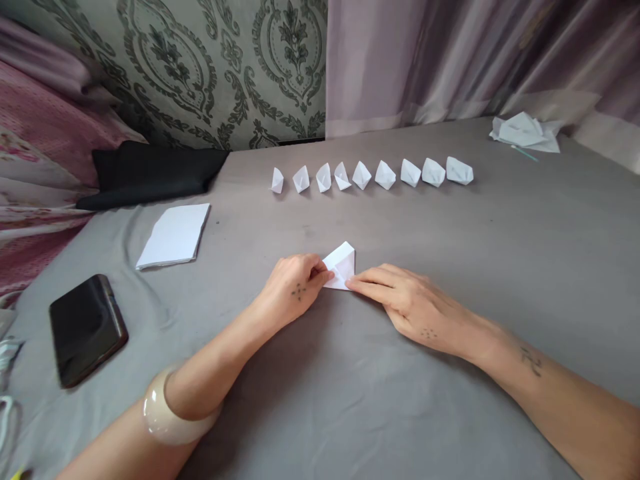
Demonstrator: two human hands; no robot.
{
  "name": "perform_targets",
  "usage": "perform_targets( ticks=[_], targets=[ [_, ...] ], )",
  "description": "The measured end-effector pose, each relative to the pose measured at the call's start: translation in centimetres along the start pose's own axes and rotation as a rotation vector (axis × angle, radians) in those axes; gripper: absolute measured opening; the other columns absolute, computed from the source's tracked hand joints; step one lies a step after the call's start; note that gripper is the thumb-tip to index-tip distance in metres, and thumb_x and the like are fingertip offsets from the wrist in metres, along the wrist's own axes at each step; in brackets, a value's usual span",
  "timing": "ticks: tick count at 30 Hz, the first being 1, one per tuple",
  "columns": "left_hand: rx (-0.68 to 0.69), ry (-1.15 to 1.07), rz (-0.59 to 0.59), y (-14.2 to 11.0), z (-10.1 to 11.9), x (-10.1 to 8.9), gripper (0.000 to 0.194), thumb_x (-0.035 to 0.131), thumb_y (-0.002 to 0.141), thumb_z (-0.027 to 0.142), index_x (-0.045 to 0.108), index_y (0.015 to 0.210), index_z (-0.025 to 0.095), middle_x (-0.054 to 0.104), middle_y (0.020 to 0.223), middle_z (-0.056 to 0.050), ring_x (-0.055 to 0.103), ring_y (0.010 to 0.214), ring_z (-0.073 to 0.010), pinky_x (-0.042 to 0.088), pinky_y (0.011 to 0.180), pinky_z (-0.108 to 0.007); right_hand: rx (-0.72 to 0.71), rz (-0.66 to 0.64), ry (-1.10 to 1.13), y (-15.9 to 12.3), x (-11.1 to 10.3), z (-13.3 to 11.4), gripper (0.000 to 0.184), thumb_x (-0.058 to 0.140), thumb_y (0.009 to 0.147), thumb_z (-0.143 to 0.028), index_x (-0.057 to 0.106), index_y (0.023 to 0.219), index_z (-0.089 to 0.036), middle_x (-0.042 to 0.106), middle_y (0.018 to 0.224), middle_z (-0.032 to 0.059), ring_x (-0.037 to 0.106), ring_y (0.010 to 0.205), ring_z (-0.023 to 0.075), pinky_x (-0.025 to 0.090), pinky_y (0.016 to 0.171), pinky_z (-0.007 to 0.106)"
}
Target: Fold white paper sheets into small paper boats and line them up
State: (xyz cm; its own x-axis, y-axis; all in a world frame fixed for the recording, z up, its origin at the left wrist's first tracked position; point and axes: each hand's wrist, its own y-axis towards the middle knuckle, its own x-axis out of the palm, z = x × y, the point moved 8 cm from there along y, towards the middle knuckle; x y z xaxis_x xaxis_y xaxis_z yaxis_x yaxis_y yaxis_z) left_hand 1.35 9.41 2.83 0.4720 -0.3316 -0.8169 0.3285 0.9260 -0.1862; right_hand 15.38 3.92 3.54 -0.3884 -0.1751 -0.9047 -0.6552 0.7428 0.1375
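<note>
A small folded piece of white paper (343, 261) lies on the grey cloth in front of me, with crease lines across it. My left hand (300, 283) pinches its left edge between thumb and curled fingers. On the opposite side, my right hand (413, 299) rests with fingers stretched out together, the fingertips pressing the paper's lower right corner. Beyond both hands stands a row of several folded white paper boats (361, 175), set side by side.
To the left lie a stack of white paper sheets (175, 235) and a black phone (88, 330). Behind them is a folded black cloth (157, 172). Crumpled white paper (525, 130) and a thin light-green stick (525, 153) sit at the far right, near the curtain (380, 60).
</note>
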Motion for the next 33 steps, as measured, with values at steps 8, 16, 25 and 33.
perform_targets(
  ticks=[8,16,25,33],
  targets=[
    [0.100,0.079,0.017,-0.1,0.5,0.1,0.022,0.045,0.089,0.029,0.057,0.075,0.018,0.063,0.074,-0.003,0.053,0.064,-0.0153,0.034,0.059,-0.027,-0.043,0.058,-0.065,0.4,0.0,-0.8,0.048,0.035,0.086,0.001,0.059,0.122,-0.020,0.062,0.118,0.0075,0.056,0.104,0.0202,0.050,0.089,0.040],
    [0.126,0.128,0.049,-0.1,0.4,0.4,0.020,0.045,0.090,0.028,0.055,0.076,0.018,0.062,0.074,-0.003,0.051,0.062,-0.0145,0.032,0.058,-0.027,-0.093,0.070,-0.072,0.7,0.3,-0.8,0.048,0.036,0.083,0.005,0.058,0.122,-0.015,0.051,0.139,0.0085,0.046,0.129,0.0188,0.039,0.109,0.040],
    [0.068,0.170,0.052,0.1,0.2,0.7,0.016,0.046,0.088,0.026,0.054,0.077,0.018,0.064,0.077,-0.005,0.055,0.065,-0.0159,0.034,0.059,-0.027,-0.119,0.093,-0.077,1.0,-0.1,-1.2,0.047,0.041,0.081,0.003,0.060,0.118,-0.017,0.055,0.135,0.0069,0.053,0.123,0.0211,0.044,0.105,0.043],
    [0.047,0.188,0.047,0.4,0.1,0.8,0.017,0.045,0.088,0.026,0.056,0.077,0.018,0.065,0.077,-0.005,0.056,0.065,-0.0169,0.035,0.060,-0.029,-0.136,0.091,-0.050,1.2,-0.2,-1.3,0.051,0.039,0.085,0.000,0.051,0.131,-0.018,0.052,0.138,0.0056,0.048,0.127,0.0192,0.044,0.106,0.041]
  ],
)
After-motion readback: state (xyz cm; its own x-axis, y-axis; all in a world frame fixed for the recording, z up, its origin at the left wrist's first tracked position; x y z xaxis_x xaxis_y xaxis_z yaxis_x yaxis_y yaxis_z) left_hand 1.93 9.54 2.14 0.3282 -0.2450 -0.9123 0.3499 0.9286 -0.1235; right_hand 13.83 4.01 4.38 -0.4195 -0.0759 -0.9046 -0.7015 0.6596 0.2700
